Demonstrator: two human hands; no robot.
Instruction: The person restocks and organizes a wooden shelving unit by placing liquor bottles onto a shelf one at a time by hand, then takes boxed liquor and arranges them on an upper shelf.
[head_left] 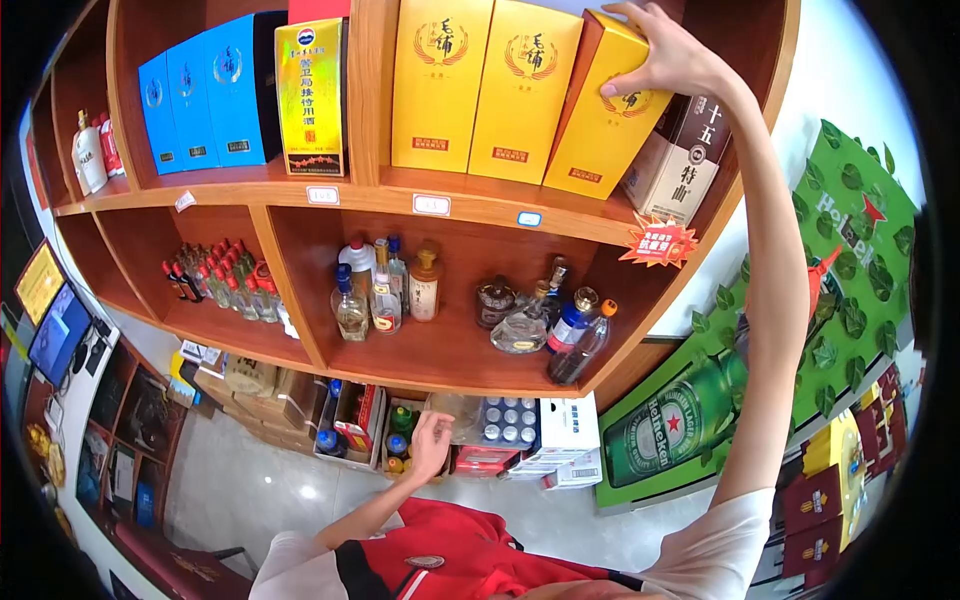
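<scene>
My right hand [672, 52] reaches up to the top shelf and grips a yellow liquor box [602, 125], thumb on its front face and fingers over its top. The box leans to the right. Two matching yellow boxes, one nearer [526, 85] and one farther left [438, 85], stand upright beside it. A brown and white carton [690, 150] stands tilted on its right, partly hidden behind it. My left hand [432, 442] hangs low before the shelf unit, fingers loosely bent and apart, seemingly holding nothing. Behind it are stacked drink cases and a clear, hard-to-identify object.
Blue boxes [238, 90] and a gold box [312, 100] fill the top left. Glass bottles [383, 300] stand on the shelf below, with more bottles [520, 328] at its right. Canned drinks [508, 420] are stacked underneath. A green Heineken display [670, 425] stands at right.
</scene>
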